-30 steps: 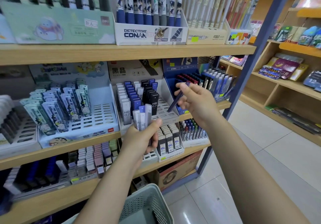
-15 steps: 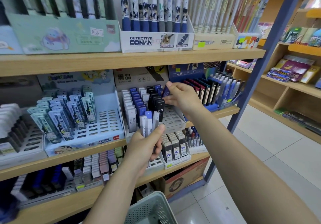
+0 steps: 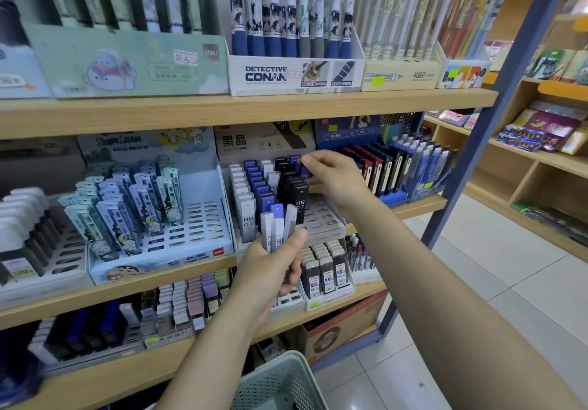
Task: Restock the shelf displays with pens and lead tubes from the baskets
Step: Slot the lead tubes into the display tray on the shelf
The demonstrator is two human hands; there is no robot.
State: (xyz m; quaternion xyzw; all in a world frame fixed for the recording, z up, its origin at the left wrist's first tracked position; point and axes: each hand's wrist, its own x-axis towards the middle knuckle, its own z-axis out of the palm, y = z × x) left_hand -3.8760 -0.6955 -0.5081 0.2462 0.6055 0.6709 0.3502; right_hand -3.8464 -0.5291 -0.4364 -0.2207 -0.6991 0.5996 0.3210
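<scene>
My left hand (image 3: 273, 266) grips a small fan of lead tubes (image 3: 277, 225), white and blue ones, in front of the middle shelf. My right hand (image 3: 334, 177) pinches a blue lead tube (image 3: 304, 171) and holds it upright over the back right of the white lead-tube display tray (image 3: 321, 215). That tray holds rows of white, blue and black HB 0.7 tubes (image 3: 299, 196); its front right slots stand bare. The rim of a pale green basket (image 3: 280, 384) shows at the bottom, under my arms.
A blue tray of cartoon lead tubes (image 3: 133, 199) stands to the left. Pen boxes (image 3: 296, 72) line the top shelf. Red, black and blue tubes (image 3: 397, 167) fill a blue display to the right. A blue upright post (image 3: 496, 107) borders the shelf.
My right hand has carried the blue tube from mid-air on the right leftward and up to the back of the white tray. My left hand has kept its bundle nearly still.
</scene>
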